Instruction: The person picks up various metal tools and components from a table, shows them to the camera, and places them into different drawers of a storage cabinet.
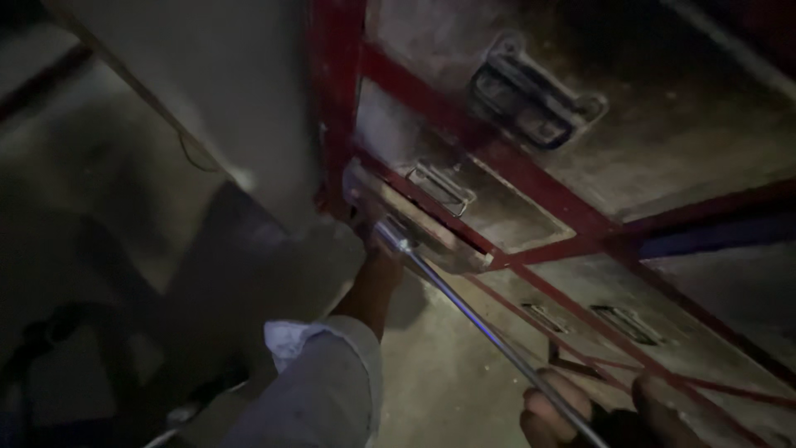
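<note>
Right hand (557,413) clenched around the long metal rod (473,311), whose socket end (390,235) meets the drawer cabinet (531,211) beside the left hand (375,274), grip unclear; keep rod axially aligned.

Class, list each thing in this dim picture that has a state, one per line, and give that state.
Metal rod: held, slanting up to the drawers.
Right hand: closed round the rod's near end.
Left hand: reaching under the lowest drawer; fingers hidden.
Lowest drawer: pulled partly out.
Top drawer handle: lying flat against its drawer.
Left sleeve: cuff rolled back.
</note>
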